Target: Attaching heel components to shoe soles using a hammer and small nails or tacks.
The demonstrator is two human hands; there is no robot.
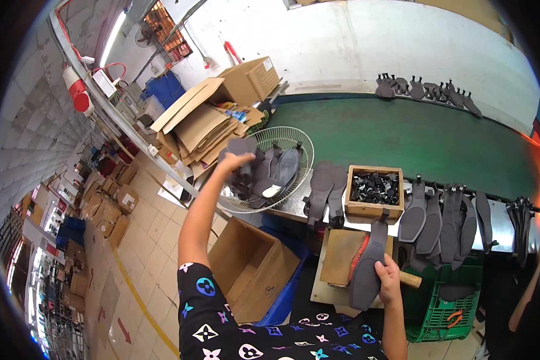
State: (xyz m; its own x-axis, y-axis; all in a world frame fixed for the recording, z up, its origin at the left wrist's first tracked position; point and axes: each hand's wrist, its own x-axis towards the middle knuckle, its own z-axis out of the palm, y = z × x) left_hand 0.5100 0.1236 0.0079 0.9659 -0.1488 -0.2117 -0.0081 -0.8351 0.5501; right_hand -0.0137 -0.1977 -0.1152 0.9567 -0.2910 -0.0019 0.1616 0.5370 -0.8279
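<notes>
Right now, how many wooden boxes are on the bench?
1. The wooden box sits on the bench's front edge, between the wire basket and the hanging soles. Others may be hidden outside the view.

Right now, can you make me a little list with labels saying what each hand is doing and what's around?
Left hand: reaches into the wire basket, gripping a dark sole piece
Right hand: holds a grey sole over a wooden board
Nearby: wooden box of small black parts
Conveyor: green belt
Floor: open cardboard box
</notes>
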